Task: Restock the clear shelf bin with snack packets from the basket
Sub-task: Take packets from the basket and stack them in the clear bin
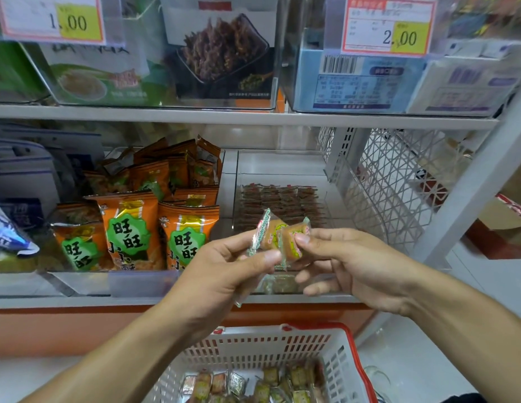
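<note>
Clear-wrapped packets (278,238) held by both hands in front of the bin (282,181).

Left hand (221,271) has fingers curled round a few packets, thumb pressed on top. Right hand (349,263) pinches one packet between thumb and forefinger, remaining fingers loosely curled. Packets are touching each other, just near of the bin's front wall. The bin holds a flat layer of dark packets at its far end. Basket (335,356), white with red rim, sits near and below, containing more packets.
</note>
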`<act>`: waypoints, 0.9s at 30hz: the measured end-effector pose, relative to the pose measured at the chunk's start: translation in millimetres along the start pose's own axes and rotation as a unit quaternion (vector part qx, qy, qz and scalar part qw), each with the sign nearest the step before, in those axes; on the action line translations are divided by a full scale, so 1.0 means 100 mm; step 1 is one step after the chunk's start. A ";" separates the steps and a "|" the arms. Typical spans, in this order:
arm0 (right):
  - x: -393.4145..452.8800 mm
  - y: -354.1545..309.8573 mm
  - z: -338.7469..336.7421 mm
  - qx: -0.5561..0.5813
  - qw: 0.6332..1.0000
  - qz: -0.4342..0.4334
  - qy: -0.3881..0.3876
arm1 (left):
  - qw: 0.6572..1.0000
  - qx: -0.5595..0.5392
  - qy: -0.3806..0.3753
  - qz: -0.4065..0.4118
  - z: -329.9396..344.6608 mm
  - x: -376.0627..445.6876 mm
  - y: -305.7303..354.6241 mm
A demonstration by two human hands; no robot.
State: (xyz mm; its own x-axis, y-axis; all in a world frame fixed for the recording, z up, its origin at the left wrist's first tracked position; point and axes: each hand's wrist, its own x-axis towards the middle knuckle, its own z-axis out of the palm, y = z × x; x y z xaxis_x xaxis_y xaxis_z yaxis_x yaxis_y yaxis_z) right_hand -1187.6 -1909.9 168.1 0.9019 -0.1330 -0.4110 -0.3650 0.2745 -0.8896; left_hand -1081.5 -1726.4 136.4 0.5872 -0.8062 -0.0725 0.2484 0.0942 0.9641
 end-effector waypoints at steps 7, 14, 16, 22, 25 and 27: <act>0.02 0.00 -0.05 -0.015 0.994 -0.104 0.042 | 0.998 0.032 0.043 -0.035 -0.05 0.06 -0.06; -0.05 0.04 -0.05 -0.145 0.984 -0.078 -0.062 | 0.993 0.063 0.064 -0.078 0.00 0.05 -0.12; -0.06 0.03 -0.05 -0.131 0.987 -0.080 -0.048 | 0.989 -0.014 0.115 -0.096 0.01 0.08 -0.10; -0.10 -0.04 -0.13 -0.063 0.996 -0.058 -0.038 | 0.973 -0.147 0.127 -0.123 0.01 0.06 -0.01; -0.11 -0.04 -0.15 -0.083 0.993 -0.068 -0.053 | 0.985 -0.092 0.110 -0.098 -0.01 0.05 -0.02; -0.11 -0.04 -0.14 -0.111 0.988 -0.076 -0.074 | 0.990 -0.073 0.093 -0.081 -0.02 0.04 -0.04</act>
State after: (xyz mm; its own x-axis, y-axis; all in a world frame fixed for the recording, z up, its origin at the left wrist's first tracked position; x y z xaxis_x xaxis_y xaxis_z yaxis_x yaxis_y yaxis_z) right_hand -1199.4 -1922.5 173.2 0.9680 -0.0102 -0.2507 -0.2500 0.0437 -0.9673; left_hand -1078.9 -1728.8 132.3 0.6582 -0.6980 -0.2821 0.4522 0.0670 0.8894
